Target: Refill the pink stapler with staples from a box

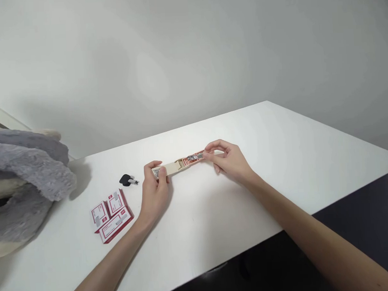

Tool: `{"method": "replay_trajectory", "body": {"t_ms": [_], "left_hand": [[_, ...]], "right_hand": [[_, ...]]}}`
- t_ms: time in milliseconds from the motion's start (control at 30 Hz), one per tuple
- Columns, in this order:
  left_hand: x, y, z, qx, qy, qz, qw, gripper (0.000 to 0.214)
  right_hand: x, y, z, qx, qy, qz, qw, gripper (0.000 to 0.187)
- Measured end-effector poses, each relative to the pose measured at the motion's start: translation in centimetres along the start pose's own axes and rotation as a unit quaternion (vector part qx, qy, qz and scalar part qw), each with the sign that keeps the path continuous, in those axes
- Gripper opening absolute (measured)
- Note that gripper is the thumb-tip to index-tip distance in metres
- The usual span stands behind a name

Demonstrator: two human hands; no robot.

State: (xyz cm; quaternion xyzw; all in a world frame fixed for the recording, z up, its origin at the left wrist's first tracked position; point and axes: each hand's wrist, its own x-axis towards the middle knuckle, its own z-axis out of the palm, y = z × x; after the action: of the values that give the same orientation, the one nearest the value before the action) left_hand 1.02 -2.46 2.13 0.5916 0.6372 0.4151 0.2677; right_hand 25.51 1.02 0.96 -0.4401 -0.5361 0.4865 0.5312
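Note:
A cream and pink stapler (173,168) is stretched between both hands, opened out into one long strip just above or on the white table. Silver metal parts show in its pink right half, and another shiny piece shows at its left end. My left hand (155,185) is closed on the cream left end, with its thumb on top and fingers at the far side. At the pink right end, my right hand (228,159) pinches with thumb and forefinger, its other fingers curled. The fingers partly hide both ends.
Left of my left hand, a small black tool with a silver tip (126,180) lies on the white table (242,229). Nearer are several red-and-white small boxes (111,215). A grey fluffy item (28,170) fills the left edge. A pale wall (190,55) stands behind.

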Motion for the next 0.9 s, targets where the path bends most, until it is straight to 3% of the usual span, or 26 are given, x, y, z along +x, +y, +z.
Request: {"method": "replay_trajectory", "body": {"t_ms": [900], "left_hand": [[-0.58,0.82,0.22,-0.021,-0.028,-0.034,0.999,0.031]], "right_hand": [[0.08,1.01,0.59,-0.001,-0.047,0.02,0.999,0.032]]}}
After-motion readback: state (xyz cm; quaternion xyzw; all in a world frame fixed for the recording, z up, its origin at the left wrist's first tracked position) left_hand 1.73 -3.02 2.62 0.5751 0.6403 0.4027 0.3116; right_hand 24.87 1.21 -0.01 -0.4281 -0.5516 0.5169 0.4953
